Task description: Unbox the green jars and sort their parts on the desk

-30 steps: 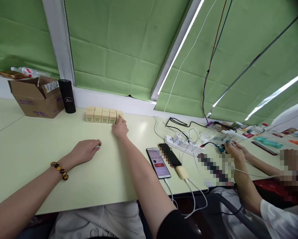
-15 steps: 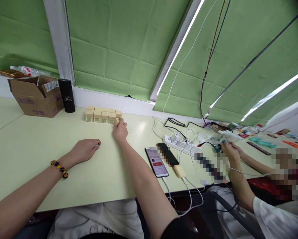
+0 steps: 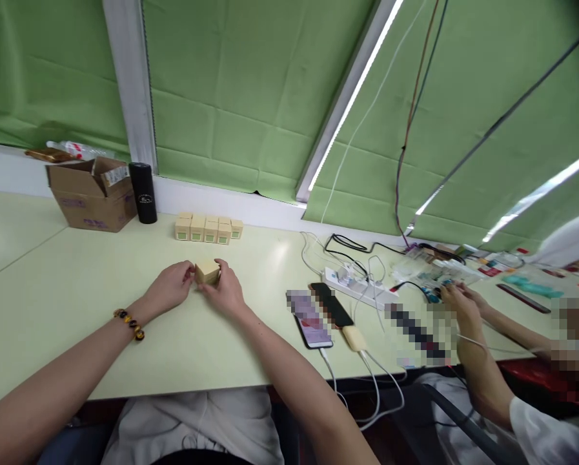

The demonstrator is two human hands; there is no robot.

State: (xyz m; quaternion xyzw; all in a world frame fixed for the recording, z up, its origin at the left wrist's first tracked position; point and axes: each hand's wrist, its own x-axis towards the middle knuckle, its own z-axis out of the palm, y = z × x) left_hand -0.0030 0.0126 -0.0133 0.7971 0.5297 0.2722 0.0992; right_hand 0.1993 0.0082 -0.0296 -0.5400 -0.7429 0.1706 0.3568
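A small tan cardboard box (image 3: 206, 272) is held low over the table between my two hands. My right hand (image 3: 226, 290) grips it from the right, thumb at the near side and fingers round the far side. At its left edge, my left hand (image 3: 171, 284) has its fingers pinched together against the box; exactly what part they pinch is hard to make out. Behind, a row of several matching small boxes (image 3: 204, 229) stands close together, each with a green label on its front.
An open carton (image 3: 93, 200) and a black cylinder (image 3: 144, 194) stand at the back left. To the right lie two phones (image 3: 313, 323) (image 3: 332, 305), a white power strip (image 3: 359, 287) and loose cables. Another person's hands (image 3: 458, 300) work at the far right.
My right hand has drawn a small box from the right end of the row toward me. My left hand has moved right and up to meet it. The view has shifted slightly.
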